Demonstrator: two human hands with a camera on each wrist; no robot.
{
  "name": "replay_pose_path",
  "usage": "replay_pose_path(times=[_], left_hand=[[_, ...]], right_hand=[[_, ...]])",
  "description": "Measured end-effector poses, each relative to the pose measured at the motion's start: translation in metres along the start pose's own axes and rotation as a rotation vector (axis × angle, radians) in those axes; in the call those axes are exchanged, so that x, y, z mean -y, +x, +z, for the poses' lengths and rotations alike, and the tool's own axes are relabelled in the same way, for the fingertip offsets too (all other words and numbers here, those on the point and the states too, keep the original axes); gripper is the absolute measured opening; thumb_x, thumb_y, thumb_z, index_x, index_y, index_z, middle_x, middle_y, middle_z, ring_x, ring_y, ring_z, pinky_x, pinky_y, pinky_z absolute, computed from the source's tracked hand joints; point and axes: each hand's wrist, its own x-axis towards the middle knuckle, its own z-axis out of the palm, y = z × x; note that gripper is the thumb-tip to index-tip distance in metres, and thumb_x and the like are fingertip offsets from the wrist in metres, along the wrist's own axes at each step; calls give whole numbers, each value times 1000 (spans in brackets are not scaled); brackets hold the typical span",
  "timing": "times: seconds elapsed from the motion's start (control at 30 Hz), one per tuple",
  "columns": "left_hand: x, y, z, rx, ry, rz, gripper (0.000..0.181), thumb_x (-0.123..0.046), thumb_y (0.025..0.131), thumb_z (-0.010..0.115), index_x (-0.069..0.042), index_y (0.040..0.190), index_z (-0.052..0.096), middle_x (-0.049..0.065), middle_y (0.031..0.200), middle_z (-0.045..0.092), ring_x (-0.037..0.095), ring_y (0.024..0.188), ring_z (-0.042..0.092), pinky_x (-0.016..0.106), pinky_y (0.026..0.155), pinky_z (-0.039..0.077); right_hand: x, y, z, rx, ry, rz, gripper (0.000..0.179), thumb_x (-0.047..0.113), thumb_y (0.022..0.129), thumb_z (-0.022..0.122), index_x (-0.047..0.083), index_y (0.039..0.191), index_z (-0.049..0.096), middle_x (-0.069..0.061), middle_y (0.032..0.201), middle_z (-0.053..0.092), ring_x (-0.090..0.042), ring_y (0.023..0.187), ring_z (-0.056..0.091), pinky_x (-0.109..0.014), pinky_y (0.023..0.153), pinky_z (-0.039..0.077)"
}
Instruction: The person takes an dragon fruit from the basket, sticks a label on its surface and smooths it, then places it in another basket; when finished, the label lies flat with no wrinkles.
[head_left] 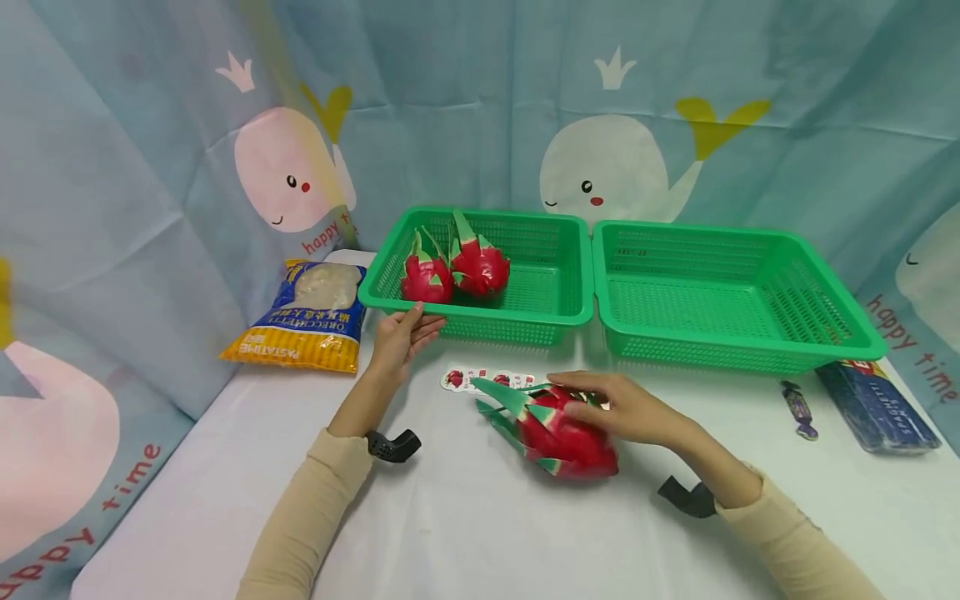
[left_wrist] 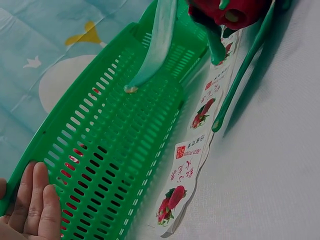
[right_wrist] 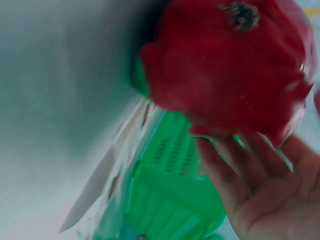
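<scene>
My left hand [head_left: 397, 340] grips the near rim of the left green basket [head_left: 517, 313], thumb on top and fingers against the outer wall. Inside it, toward the left end, a dragon fruit [head_left: 426, 281] lies beside another dragon fruit [head_left: 482, 271]. In front of the baskets, my right hand [head_left: 630, 408] holds a third red dragon fruit [head_left: 573, 446], its green leaf tips pointing left. The right wrist view shows fingers [right_wrist: 245, 165] along one side of this fruit; the thumb is mostly cut off. Whether it touches the table I cannot tell.
A second green basket [head_left: 735, 360] adjoins the first on the right. Paper dragon fruit stickers [head_left: 459, 380] lie before the left basket. An orecchiette pasta bag [head_left: 303, 321] is at left; a purple wrapped candy [head_left: 799, 410] and a spaghetti pack [head_left: 881, 412] are at right.
</scene>
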Motion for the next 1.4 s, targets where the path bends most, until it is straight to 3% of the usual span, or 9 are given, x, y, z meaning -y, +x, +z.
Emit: replay_pose_path(times=[0.17,0.33,0.43,0.63,0.73,0.87,1.1,1.27,1.4], left_hand=[[1,-2,-2,58,23,6,25,-29,95,48,-4,99,51,0,84,72,10,79,70,24,77,53],[4,-5,-3,107,124,-8,29,-26,95,50,-1,107,55,-2,87,72,10,83,69,22,78,52],[6,-7,-2,123,340,0,34,-21,94,52,4,116,54,7,98,71,14,91,68,29,86,51],[17,-8,-3,168,1019,204,30,-13,87,61,6,111,61,21,107,65,30,96,63,36,83,53],[22,-7,1,183,1198,257,32,-13,84,65,7,109,62,20,104,66,31,95,63,39,82,52],[29,-1,7,158,1258,239,34,-17,81,69,7,106,64,18,97,66,26,89,61,35,76,52],[35,7,10,75,1283,136,26,-17,75,75,1,93,67,12,87,65,21,80,58,27,64,46],[35,6,7,100,1219,181,13,-10,76,73,0,83,67,11,78,65,17,71,56,22,59,44],[29,2,6,150,1104,180,13,-9,80,69,1,88,67,12,77,65,12,67,56,20,57,43]], right_hand=[[-30,0,-10,-201,-93,111,27,12,91,55,-2,113,62,-17,108,66,-29,92,66,-38,76,55],[-50,1,-8,-122,-231,171,29,10,83,65,-9,106,64,-22,102,67,-34,92,65,-43,74,54],[-52,6,-5,-75,-266,174,34,11,79,69,-8,106,64,-20,98,68,-31,90,63,-38,70,52],[-54,13,-1,-55,-294,162,19,2,75,68,-4,93,67,-11,81,62,-20,74,54,-28,60,44],[-53,12,1,-77,-290,161,8,-1,74,67,0,82,65,-8,77,59,-18,71,51,-28,60,43],[-52,11,4,-81,-281,147,8,-1,74,67,3,77,62,-4,72,59,-13,66,48,-25,57,40],[-50,8,5,-70,-230,137,9,2,76,67,5,76,59,0,66,56,-10,60,41,-21,52,36],[-50,4,3,-90,-232,151,9,2,76,67,6,76,59,1,68,55,-11,63,44,-22,54,38],[-51,0,-1,-107,-221,178,10,1,76,68,5,78,59,0,69,55,-12,63,45,-22,53,39]])
